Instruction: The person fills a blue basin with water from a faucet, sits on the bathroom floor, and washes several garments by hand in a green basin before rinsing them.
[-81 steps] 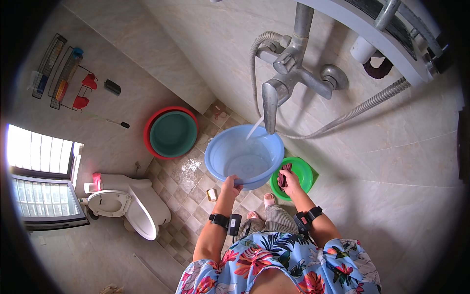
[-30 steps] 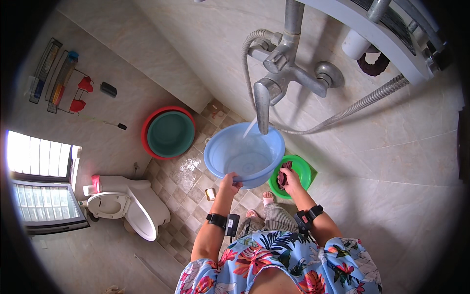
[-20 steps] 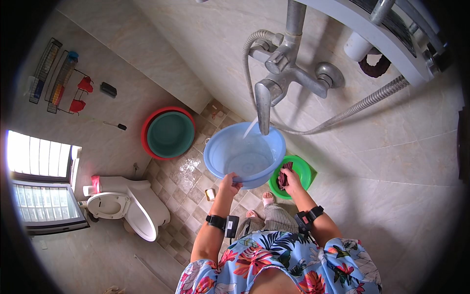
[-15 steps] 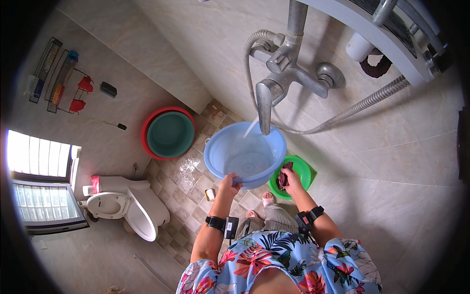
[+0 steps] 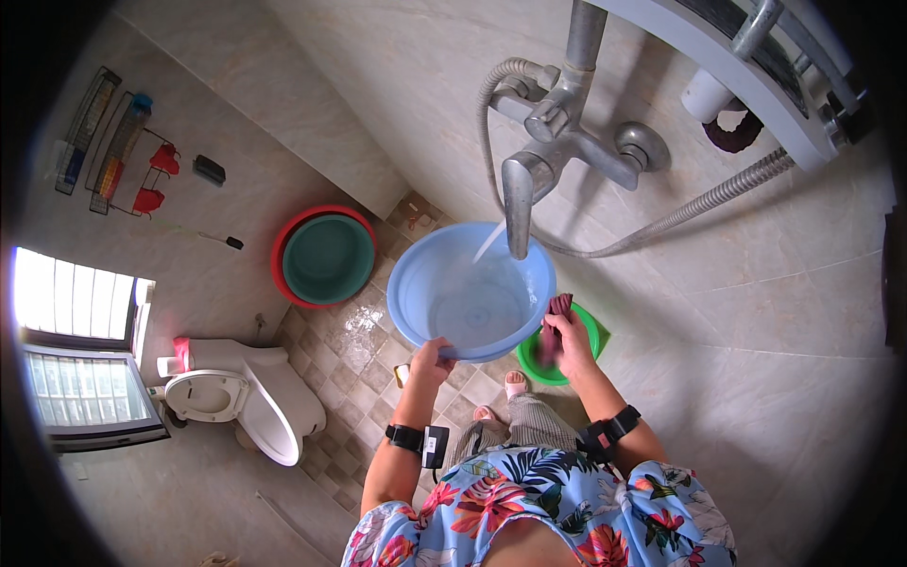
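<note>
Under the faucet [image 5: 522, 194] is a light-blue plastic basin [image 5: 416, 269], and a stream of water runs into it. My left hand [image 5: 435, 362] grips the basin's near rim, fingers wrapped round the edge. A dark maroon cloth [image 5: 557, 321], bunched up, is held in my right hand [image 5: 569, 345] beside the basin's right rim. Below that hand sits a green basin [image 5: 590, 345] on the floor, partly hidden by the hand and the cloth. Whether the cloth touches the blue rim I cannot tell.
A teal basin [image 5: 328, 260] rests inside a red one [image 5: 281, 274] on the wet tiled floor [image 5: 354, 331]. The toilet [image 5: 274, 420] stands at the left, near an open window [image 5: 85, 387]. Wall racks [image 5: 118, 156] hang upper left; a shower hose [image 5: 699, 200] runs along the right wall.
My right hand has lifted the maroon cloth out of the green basin, up to the blue basin's right side. The blue basin appears slightly larger and nearer, still held by my left hand.
</note>
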Action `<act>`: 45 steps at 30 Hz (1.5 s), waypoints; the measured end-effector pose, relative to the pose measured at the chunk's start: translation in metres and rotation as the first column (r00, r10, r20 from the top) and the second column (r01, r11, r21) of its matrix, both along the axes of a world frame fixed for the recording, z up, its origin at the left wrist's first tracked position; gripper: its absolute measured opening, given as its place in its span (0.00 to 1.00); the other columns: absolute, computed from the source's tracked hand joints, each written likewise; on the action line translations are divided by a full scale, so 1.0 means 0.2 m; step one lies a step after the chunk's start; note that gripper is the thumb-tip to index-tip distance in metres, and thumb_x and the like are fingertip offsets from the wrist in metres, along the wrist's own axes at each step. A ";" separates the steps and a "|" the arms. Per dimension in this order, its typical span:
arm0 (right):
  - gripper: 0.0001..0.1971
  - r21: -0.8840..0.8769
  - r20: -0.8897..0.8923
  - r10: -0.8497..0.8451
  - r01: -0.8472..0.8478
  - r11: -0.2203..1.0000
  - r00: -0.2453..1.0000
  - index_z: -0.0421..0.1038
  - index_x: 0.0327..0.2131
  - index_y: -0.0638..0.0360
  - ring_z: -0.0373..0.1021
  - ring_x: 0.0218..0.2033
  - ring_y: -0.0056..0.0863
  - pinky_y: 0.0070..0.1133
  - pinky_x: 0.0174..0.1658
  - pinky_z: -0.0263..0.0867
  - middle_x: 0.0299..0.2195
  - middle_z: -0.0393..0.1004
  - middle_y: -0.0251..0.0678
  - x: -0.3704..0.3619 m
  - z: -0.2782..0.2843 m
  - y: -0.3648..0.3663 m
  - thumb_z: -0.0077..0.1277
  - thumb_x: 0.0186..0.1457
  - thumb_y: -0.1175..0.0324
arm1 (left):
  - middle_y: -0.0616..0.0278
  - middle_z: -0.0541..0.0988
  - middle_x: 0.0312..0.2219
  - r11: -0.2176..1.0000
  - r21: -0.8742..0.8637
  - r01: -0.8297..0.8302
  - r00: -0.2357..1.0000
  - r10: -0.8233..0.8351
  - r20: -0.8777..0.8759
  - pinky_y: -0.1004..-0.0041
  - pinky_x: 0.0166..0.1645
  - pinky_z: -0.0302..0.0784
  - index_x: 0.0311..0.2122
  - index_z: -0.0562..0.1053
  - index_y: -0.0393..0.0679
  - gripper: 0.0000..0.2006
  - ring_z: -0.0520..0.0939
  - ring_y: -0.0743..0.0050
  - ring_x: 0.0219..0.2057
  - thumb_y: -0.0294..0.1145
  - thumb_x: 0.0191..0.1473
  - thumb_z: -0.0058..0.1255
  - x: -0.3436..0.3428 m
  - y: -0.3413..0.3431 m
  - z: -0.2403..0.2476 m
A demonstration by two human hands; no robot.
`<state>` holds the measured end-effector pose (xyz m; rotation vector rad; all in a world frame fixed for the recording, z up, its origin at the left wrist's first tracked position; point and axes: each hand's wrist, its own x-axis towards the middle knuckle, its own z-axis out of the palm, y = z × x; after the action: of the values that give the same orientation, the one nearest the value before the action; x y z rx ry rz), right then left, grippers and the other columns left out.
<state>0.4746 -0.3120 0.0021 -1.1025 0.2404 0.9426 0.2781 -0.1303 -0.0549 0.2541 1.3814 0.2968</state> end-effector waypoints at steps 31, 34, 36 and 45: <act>0.19 0.297 0.773 -0.052 -0.289 0.910 0.632 0.61 0.41 0.62 0.67 0.37 0.25 0.22 0.43 0.65 0.38 0.70 0.43 0.00 0.72 0.23 0.51 0.43 0.83 | 0.67 0.69 0.21 0.994 0.102 0.031 0.996 -0.040 0.083 0.78 0.24 0.69 0.28 0.66 0.42 0.08 0.71 0.77 0.20 0.18 0.42 0.49 -0.07 -0.06 0.44; 0.23 0.233 0.921 -0.069 -0.399 0.887 0.384 0.60 0.44 0.61 0.68 0.43 0.33 0.23 0.42 0.64 0.44 0.68 0.49 -0.01 0.76 0.24 0.51 0.41 0.83 | 0.67 0.70 0.22 0.991 0.119 0.068 0.994 -0.077 0.075 0.77 0.24 0.70 0.28 0.67 0.41 0.07 0.71 0.77 0.21 0.18 0.42 0.49 -0.06 -0.06 0.49; 0.24 0.190 0.955 -0.069 -0.418 0.888 0.288 0.61 0.45 0.61 0.68 0.45 0.35 0.24 0.43 0.64 0.46 0.67 0.50 0.00 0.80 0.26 0.52 0.40 0.82 | 0.66 0.70 0.23 0.985 0.140 0.098 0.991 -0.109 0.077 0.77 0.24 0.70 0.28 0.67 0.41 0.07 0.71 0.77 0.21 0.18 0.42 0.49 -0.05 -0.06 0.50; 0.22 0.172 0.970 -0.094 -0.359 0.918 0.224 0.63 0.43 0.63 0.66 0.49 0.40 0.27 0.51 0.61 0.49 0.66 0.51 0.01 0.82 0.33 0.53 0.40 0.80 | 0.65 0.71 0.23 0.980 0.174 0.097 0.985 -0.120 0.127 0.77 0.25 0.71 0.29 0.68 0.40 0.06 0.72 0.76 0.22 0.19 0.42 0.49 -0.06 -0.08 0.55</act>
<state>0.4765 -0.2451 0.1664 -1.1671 -1.1122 0.2271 0.2657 -0.1473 0.0551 0.4391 1.2032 0.3337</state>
